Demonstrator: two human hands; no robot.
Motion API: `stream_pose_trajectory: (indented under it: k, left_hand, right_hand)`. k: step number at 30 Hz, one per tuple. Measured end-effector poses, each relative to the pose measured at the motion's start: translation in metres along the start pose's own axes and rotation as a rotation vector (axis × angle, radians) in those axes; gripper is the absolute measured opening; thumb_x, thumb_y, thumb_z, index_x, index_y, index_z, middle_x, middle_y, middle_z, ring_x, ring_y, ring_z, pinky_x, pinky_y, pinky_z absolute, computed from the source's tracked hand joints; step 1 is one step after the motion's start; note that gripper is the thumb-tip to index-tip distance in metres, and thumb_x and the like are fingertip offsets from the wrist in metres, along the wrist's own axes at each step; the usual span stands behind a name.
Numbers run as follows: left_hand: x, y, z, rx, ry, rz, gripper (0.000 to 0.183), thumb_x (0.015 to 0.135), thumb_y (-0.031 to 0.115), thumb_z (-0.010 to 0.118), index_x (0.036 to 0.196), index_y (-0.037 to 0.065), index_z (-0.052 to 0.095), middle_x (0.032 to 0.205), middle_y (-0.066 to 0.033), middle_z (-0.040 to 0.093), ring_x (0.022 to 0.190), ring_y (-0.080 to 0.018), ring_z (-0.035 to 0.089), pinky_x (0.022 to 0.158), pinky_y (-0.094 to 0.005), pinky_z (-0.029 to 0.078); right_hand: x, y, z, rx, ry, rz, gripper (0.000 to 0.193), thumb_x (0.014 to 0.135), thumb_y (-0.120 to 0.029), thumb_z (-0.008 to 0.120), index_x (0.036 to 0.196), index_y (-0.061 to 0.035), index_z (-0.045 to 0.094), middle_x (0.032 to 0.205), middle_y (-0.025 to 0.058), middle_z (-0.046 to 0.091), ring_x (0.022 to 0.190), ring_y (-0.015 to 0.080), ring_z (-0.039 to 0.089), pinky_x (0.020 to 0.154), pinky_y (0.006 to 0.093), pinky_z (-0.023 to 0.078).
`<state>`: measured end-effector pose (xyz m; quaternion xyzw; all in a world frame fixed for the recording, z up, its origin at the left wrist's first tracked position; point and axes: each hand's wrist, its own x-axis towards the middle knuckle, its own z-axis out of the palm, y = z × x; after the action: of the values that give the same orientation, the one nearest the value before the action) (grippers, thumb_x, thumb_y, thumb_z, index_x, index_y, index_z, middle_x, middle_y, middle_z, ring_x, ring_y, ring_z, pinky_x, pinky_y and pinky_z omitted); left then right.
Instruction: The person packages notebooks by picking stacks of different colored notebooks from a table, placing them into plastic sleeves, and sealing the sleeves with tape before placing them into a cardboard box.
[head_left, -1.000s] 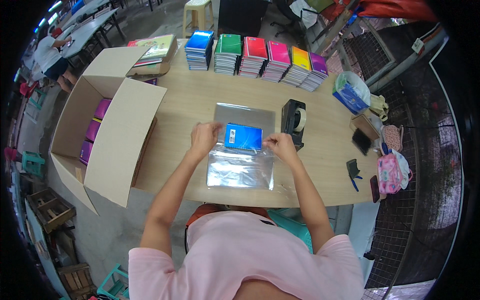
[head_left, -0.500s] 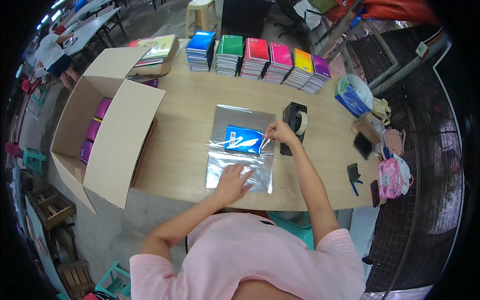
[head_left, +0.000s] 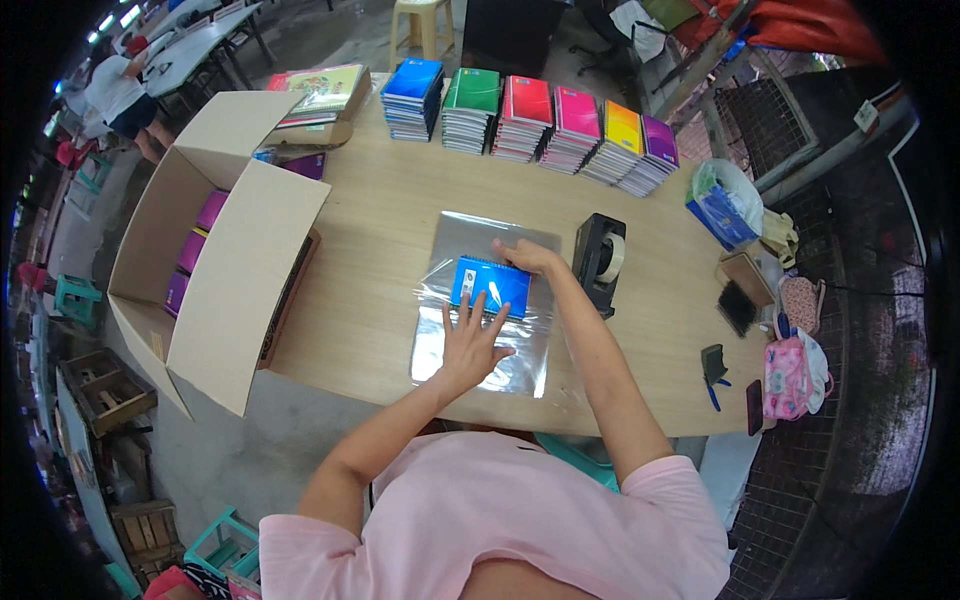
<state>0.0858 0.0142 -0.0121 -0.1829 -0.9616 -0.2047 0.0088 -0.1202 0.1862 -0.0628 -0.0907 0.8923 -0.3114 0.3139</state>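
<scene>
A blue spiral notebook [head_left: 489, 288] lies on sheets of clear plastic film [head_left: 433, 348] in the middle of the table, with shiny film over its cover. My left hand [head_left: 471, 343] is spread, its fingertips on the notebook's near edge and the palm over the film. My right hand [head_left: 528, 258] rests at the notebook's far right corner, a finger stretched left over the film; its other fingers show only in part. Just right of that hand stands a black tape dispenser [head_left: 597, 265] with a roll of tape.
Along the far edge stand notebook stacks: blue [head_left: 412, 100], green, red [head_left: 524, 120], pink, yellow and purple [head_left: 650, 155]. An open cardboard box [head_left: 245, 270] with purple packs sits left. A lined bin [head_left: 723, 205], a brush, a green-and-blue tool [head_left: 713, 375] and pouches line the right side.
My left hand has moved up from the near film onto the notebook's near edge. My right hand has shifted left and away from me, from the notebook's right side to its far corner.
</scene>
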Motion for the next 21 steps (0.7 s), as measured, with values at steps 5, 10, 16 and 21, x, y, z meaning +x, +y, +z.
stream_pose_trajectory:
  k: [5,10,16,21]
  left_hand:
    - [-0.015,0.005,-0.004,-0.027,-0.092,-0.079,0.074,0.082,0.048,0.067,0.146,0.026,0.038,0.151,-0.0236,0.023,0.14,-0.048,0.017,0.105,-0.0708,0.017]
    - [-0.026,0.009,-0.003,-0.038,-0.087,-0.053,0.074,0.081,0.047,0.069,0.146,0.026,0.038,0.153,-0.022,0.021,0.141,-0.048,0.014,0.104,-0.0727,0.017]
    - [-0.025,0.012,0.0,-0.049,-0.063,-0.058,0.074,0.079,0.044,0.071,0.145,0.027,0.04,0.151,-0.0216,0.024,0.141,-0.0475,0.015,0.102,-0.0739,0.019]
    - [-0.027,0.006,0.003,-0.072,0.031,-0.108,0.075,0.075,0.042,0.075,0.141,0.029,0.045,0.149,-0.021,0.029,0.139,-0.0454,0.021,0.1,-0.0745,0.02]
  right_hand:
    - [-0.005,-0.004,0.007,-0.025,-0.038,-0.032,0.091,0.083,-0.082,0.036,0.081,0.0022,0.072,0.072,0.014,0.067,0.064,0.0244,0.06,0.063,0.0403,0.049]
    - [-0.011,-0.002,0.003,-0.129,0.008,-0.071,0.061,0.087,-0.061,0.052,0.084,-0.0039,0.074,0.088,0.0218,0.068,0.081,0.0373,0.065,0.076,0.0449,0.05]
    - [-0.016,0.011,0.025,-0.445,0.801,-0.462,0.013,0.075,-0.014,0.072,0.087,-0.008,0.072,0.098,0.0088,0.059,0.093,0.0299,0.057,0.079,0.0438,0.045]
    - [-0.016,-0.009,0.003,-0.236,0.676,-0.491,0.02,0.069,-0.014,0.072,0.088,-0.0089,0.071,0.095,0.0072,0.065,0.091,0.0313,0.062,0.08,0.046,0.047]
